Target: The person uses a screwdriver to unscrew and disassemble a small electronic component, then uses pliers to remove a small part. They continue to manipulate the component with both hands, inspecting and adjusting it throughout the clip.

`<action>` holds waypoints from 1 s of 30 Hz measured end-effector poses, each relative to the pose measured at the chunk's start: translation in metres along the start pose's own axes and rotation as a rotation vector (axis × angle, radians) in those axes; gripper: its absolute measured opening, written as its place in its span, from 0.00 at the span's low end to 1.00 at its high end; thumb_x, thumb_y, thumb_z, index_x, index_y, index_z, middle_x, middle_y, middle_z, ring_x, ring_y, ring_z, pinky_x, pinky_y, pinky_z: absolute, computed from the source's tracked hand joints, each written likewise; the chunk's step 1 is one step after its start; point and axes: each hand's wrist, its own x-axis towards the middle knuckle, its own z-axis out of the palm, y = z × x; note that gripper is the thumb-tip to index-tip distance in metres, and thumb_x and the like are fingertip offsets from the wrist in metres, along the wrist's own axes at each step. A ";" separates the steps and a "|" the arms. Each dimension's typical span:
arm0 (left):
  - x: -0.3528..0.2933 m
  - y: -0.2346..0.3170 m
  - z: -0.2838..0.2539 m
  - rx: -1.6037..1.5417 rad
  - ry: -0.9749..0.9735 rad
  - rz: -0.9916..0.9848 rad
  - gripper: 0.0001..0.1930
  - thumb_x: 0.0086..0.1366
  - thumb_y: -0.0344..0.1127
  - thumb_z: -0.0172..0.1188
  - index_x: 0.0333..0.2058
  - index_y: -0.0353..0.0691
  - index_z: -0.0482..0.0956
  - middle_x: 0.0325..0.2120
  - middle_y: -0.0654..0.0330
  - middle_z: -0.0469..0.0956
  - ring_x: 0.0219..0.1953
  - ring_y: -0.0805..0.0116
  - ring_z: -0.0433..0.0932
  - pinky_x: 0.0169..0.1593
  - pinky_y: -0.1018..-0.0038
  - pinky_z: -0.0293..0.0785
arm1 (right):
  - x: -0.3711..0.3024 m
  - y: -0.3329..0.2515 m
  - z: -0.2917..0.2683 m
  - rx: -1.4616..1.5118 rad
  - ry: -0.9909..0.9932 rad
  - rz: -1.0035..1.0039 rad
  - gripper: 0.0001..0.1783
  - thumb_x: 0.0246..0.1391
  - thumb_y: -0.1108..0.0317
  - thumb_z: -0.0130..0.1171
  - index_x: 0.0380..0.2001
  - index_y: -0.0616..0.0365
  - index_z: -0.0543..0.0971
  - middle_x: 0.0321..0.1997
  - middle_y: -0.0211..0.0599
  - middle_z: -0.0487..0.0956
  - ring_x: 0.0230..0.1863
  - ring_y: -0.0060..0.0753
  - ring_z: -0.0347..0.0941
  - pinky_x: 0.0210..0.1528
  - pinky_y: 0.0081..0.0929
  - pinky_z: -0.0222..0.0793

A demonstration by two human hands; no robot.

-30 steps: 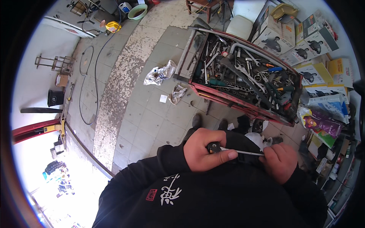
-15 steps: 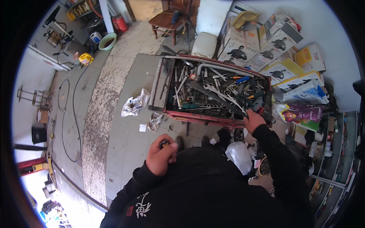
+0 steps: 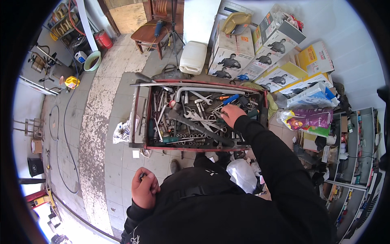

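Observation:
My left hand (image 3: 145,188) is closed in front of my body, left of the tool drawer (image 3: 191,148). A small dark piece (image 3: 142,176) shows at the top of its fist; its kind is not clear. My right hand (image 3: 233,115) reaches into the drawer from the right, palm down, fingers bent together among the tools. Whatever its fingertips grip is hidden. Beside them lie loose wrenches (image 3: 206,119) and a blue-handled tool (image 3: 230,99). A long-handled hammer (image 3: 199,127) lies slantwise over the wrenches, and a bent grey bar (image 3: 207,90) runs along the far side.
Cardboard boxes (image 3: 231,51) and a white jerrycan (image 3: 192,57) stand beyond the drawer. A wooden chair (image 3: 151,35) is at the far left. Bags, including a purple one (image 3: 313,117), and grey shelves (image 3: 345,162) are on the right. A hose (image 3: 65,162) crosses the floor.
My right hand has let go of the hammer's handle and moved farther in among the tools. My left hand stays closed, lower and further left. The view has shifted, with my body nearer the drawer.

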 end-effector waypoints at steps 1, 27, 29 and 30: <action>0.004 -0.001 0.009 0.005 0.021 -0.004 0.04 0.76 0.29 0.54 0.38 0.41 0.69 0.21 0.66 0.66 0.20 0.76 0.62 0.30 0.72 0.65 | 0.010 0.013 -0.001 0.011 -0.012 0.051 0.14 0.65 0.59 0.66 0.47 0.56 0.83 0.51 0.48 0.80 0.56 0.60 0.78 0.59 0.54 0.75; 0.024 0.028 0.044 -0.232 0.015 0.116 0.06 0.74 0.33 0.62 0.42 0.42 0.73 0.27 0.68 0.67 0.25 0.78 0.65 0.34 0.71 0.72 | 0.015 0.091 -0.180 1.060 0.771 0.142 0.13 0.79 0.55 0.56 0.44 0.53 0.76 0.33 0.30 0.78 0.31 0.24 0.76 0.32 0.25 0.73; 0.019 0.036 0.037 -0.276 -0.079 0.117 0.07 0.73 0.31 0.62 0.42 0.43 0.72 0.27 0.68 0.67 0.25 0.78 0.64 0.34 0.70 0.70 | -0.011 -0.008 -0.196 1.173 0.393 -0.022 0.12 0.80 0.56 0.53 0.44 0.52 0.76 0.33 0.30 0.78 0.31 0.26 0.78 0.32 0.26 0.75; 0.016 0.039 0.034 -0.303 -0.147 0.129 0.07 0.73 0.31 0.63 0.42 0.43 0.72 0.27 0.68 0.67 0.25 0.78 0.63 0.34 0.70 0.69 | -0.022 -0.057 -0.184 1.317 0.300 -0.037 0.12 0.79 0.57 0.54 0.44 0.53 0.76 0.33 0.31 0.79 0.30 0.26 0.78 0.32 0.27 0.77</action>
